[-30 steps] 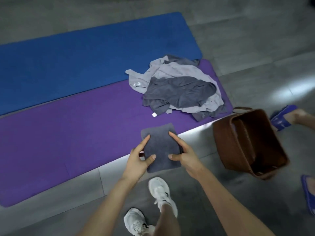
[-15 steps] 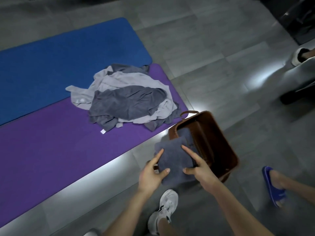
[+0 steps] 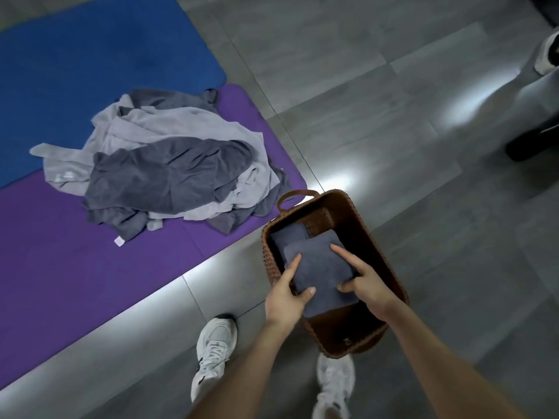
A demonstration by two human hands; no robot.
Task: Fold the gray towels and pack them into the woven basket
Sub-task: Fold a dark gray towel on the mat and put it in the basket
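Head view: left hand point(image 3: 286, 294) and right hand point(image 3: 367, 287) pinch the folded towel point(image 3: 320, 267), now moved into the woven basket point(image 3: 357, 337) beneath them. Releasing it looks next.

1. A purple mat point(image 3: 75, 267) lies flat on the floor, with one rounded corner toward the upper right.
2. A blue mat point(image 3: 90, 55) lies along the far long edge of the purple mat, parallel to it.
3. The gray tiled floor point(image 3: 393, 86) runs all around the purple mat. Bright glare point(image 3: 335, 179) sits on the tiles just off that rounded corner.
4. My left white sneaker point(image 3: 213, 355) stands on the tiles near the purple mat's near edge. My right white sneaker point(image 3: 335, 385) is farther from the mat.
5. Well to the right of the purple mat, at the frame's edge, are someone's white shoe point(image 3: 546, 55) and a dark shape point(image 3: 532, 143) too blurred to identify.
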